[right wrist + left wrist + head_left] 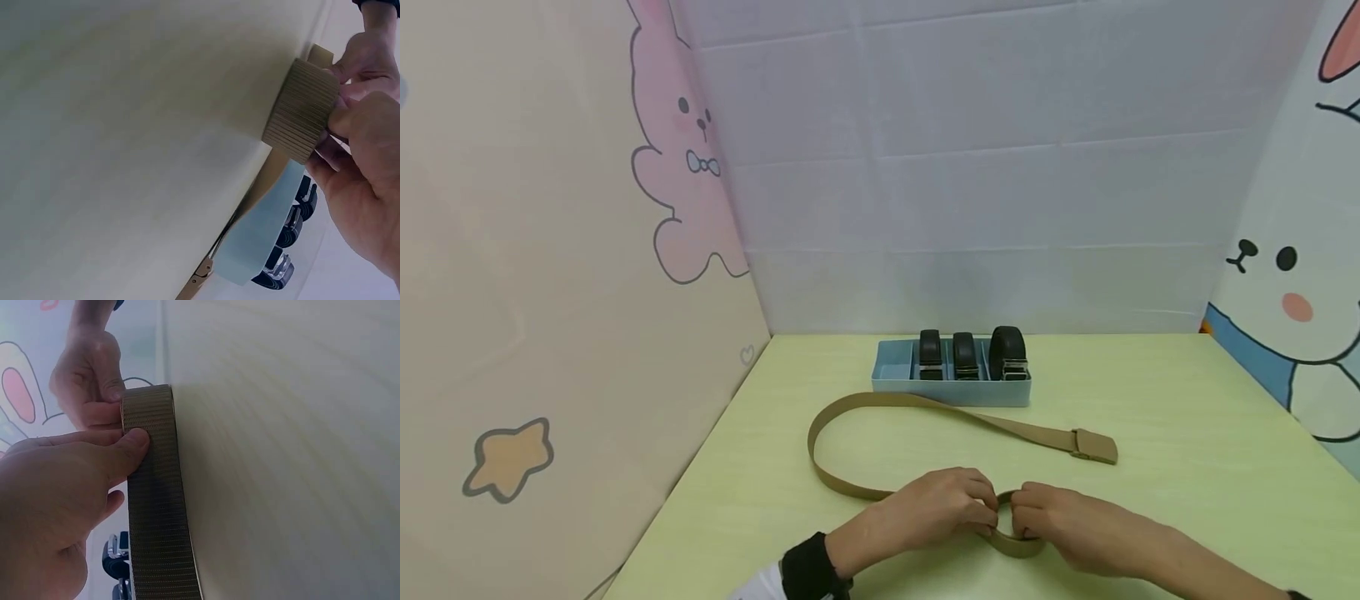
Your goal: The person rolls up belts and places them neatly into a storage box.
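A tan webbing belt (857, 400) lies on its edge in a wide curve, its near end bent into a small loop. My left hand (943, 507) pinches the strap at the left side of this loop; in the left wrist view its thumb presses flat on the webbing (156, 500). Opposite it, my right hand (1071, 523) grips the loop's right side, some fingertips tucked inside it. The right wrist view shows the coiled part (300, 112) close up, partly covering the fingers behind. At the far end of the strap, the tan buckle (1096, 446) rests on the table, right of centre.
Behind the belt stands a light blue divided box (951, 393). Three rolled black belts (1006, 354) with metal buckles sit in its compartments; the leftmost compartment (892, 362) holds none. The pale yellow table (1165, 392) meets cloth-covered walls at the back and sides.
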A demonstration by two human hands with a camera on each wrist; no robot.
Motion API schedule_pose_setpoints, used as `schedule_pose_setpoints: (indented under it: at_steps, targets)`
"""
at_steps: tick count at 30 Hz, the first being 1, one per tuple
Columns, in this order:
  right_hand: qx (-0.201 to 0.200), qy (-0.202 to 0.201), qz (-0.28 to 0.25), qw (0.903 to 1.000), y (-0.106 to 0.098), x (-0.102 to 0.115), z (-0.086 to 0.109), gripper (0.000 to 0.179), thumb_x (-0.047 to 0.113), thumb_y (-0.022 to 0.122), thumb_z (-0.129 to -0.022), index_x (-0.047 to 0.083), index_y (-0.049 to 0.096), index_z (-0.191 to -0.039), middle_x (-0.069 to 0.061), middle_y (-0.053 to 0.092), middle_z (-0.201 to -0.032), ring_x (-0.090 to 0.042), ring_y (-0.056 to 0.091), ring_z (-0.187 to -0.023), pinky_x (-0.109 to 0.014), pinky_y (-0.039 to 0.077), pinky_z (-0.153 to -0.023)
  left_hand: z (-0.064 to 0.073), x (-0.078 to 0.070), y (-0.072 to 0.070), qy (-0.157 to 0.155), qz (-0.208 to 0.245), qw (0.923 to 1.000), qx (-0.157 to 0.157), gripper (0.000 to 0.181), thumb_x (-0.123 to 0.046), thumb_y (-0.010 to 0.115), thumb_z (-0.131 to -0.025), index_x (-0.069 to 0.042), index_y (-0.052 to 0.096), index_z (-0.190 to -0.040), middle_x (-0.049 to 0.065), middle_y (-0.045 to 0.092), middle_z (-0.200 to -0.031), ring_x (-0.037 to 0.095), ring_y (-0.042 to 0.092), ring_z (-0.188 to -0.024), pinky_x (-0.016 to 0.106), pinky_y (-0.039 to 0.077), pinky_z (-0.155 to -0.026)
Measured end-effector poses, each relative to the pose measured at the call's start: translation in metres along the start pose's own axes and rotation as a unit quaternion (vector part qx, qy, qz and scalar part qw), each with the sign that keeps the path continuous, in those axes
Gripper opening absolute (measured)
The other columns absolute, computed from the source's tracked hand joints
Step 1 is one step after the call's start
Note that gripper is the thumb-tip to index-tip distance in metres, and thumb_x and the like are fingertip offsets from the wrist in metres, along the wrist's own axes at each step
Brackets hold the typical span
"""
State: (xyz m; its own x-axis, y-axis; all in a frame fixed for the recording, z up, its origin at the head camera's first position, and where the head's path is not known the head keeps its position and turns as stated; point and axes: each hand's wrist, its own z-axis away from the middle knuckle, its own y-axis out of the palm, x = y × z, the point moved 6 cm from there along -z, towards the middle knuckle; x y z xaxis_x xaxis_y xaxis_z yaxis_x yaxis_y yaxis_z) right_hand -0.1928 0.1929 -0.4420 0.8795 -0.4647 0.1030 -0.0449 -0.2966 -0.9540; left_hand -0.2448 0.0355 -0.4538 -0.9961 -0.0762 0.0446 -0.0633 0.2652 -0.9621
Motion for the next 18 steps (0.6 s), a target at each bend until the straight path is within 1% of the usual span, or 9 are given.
schedule_pose_setpoints:
  at_steps: [3, 5, 8, 10, 11, 13, 15, 18]
  targets:
    - [-0.012, -0.004, 0.015, 0.9998, 0.0009, 0.0021, 0.0017, 0.043, -0.011, 0.083, -0.089, 0.028, 0.069, -0.101, 0.018, 0.061, -0.097, 0.008, 0.046, -0.093, -0.005, 0.037, -0.076, -0.0002, 0.0002, -0.0008, 0.003, -0.002, 1.0000, -0.002, 0.008, -0.023, 0.081, -0.105, -0.023, 0.089, -0.108, -0.011, 0.083, -0.115, 0.004, 0.073, -0.121, 0.009, 0.050, -0.111]
    - [-0.011, 0.000, 0.001, 0.9999, 0.0007, 0.0026, 0.0035, 0.036, -0.004, 0.083, -0.095, 0.028, 0.071, -0.104, 0.018, 0.063, -0.099, 0.008, 0.049, -0.094, -0.006, 0.040, -0.078, -0.0005, 0.0004, -0.0009, 0.003, -0.005, 1.0000, -0.001, 0.008, -0.024, 0.081, -0.105, -0.024, 0.088, -0.108, -0.012, 0.083, -0.114, 0.004, 0.073, -0.120, 0.009, 0.050, -0.111]
    - [-0.003, 0.007, -0.018, 0.9998, 0.0009, 0.0033, 0.0044, 0.024, 0.007, 0.084, -0.100, 0.028, 0.073, -0.105, 0.018, 0.064, -0.102, 0.009, 0.052, -0.095, -0.008, 0.044, -0.078, -0.0004, -0.0002, -0.0009, 0.004, -0.005, 1.0000, -0.002, 0.007, -0.025, 0.081, -0.105, -0.024, 0.088, -0.107, -0.012, 0.082, -0.112, 0.004, 0.073, -0.118, 0.009, 0.050, -0.109]
    - [-0.014, -0.001, -0.015, 0.9998, 0.0009, 0.0045, 0.0041, 0.015, 0.017, 0.084, -0.102, 0.028, 0.074, -0.104, 0.018, 0.066, -0.101, 0.008, 0.052, -0.093, -0.008, 0.043, -0.079, 0.0004, -0.0014, -0.0005, 0.004, -0.004, 1.0000, -0.003, 0.007, -0.025, 0.081, -0.105, -0.025, 0.088, -0.106, -0.012, 0.082, -0.110, 0.004, 0.072, -0.117, 0.008, 0.050, -0.108]
    - [-0.020, -0.007, -0.009, 0.9997, 0.0009, 0.0048, 0.0035, 0.016, 0.017, 0.086, -0.100, 0.028, 0.074, -0.103, 0.019, 0.066, -0.099, 0.008, 0.051, -0.093, -0.008, 0.042, -0.079, 0.0007, -0.0023, -0.0003, 0.006, -0.004, 1.0000, -0.004, 0.007, -0.026, 0.081, -0.105, -0.025, 0.088, -0.106, -0.012, 0.082, -0.109, 0.004, 0.072, -0.116, 0.008, 0.050, -0.108]
    - [-0.040, -0.024, 0.007, 0.9989, 0.0004, 0.0048, 0.0028, 0.020, 0.013, 0.087, -0.096, 0.028, 0.075, -0.101, 0.018, 0.067, -0.097, 0.006, 0.051, -0.092, -0.008, 0.041, -0.080, 0.0016, -0.0047, -0.0006, 0.008, -0.004, 0.9999, -0.004, 0.007, -0.026, 0.081, -0.105, -0.025, 0.088, -0.105, -0.013, 0.081, -0.107, 0.003, 0.072, -0.114, 0.008, 0.050, -0.107]
    - [-0.052, -0.030, 0.012, 0.9981, -0.0007, 0.0034, 0.0026, 0.024, 0.010, 0.089, -0.092, 0.028, 0.075, -0.099, 0.019, 0.068, -0.095, 0.005, 0.052, -0.091, -0.007, 0.040, -0.081, 0.0021, -0.0071, -0.0012, 0.012, -0.012, 0.9999, -0.002, 0.008, -0.027, 0.080, -0.106, -0.025, 0.088, -0.104, -0.013, 0.079, -0.104, 0.002, 0.068, -0.105, 0.006, 0.047, -0.100]
    - [-0.045, -0.020, -0.007, 0.9987, -0.0017, -0.0009, 0.0025, 0.027, 0.007, 0.091, -0.090, 0.027, 0.077, -0.100, 0.017, 0.068, -0.097, 0.006, 0.053, -0.092, -0.007, 0.041, -0.081, 0.0026, -0.0095, -0.0018, 0.017, -0.027, 0.9995, 0.003, 0.008, -0.029, 0.080, -0.107, -0.026, 0.086, -0.103, -0.014, 0.075, -0.099, 0.000, 0.058, -0.092, 0.005, 0.040, -0.088]
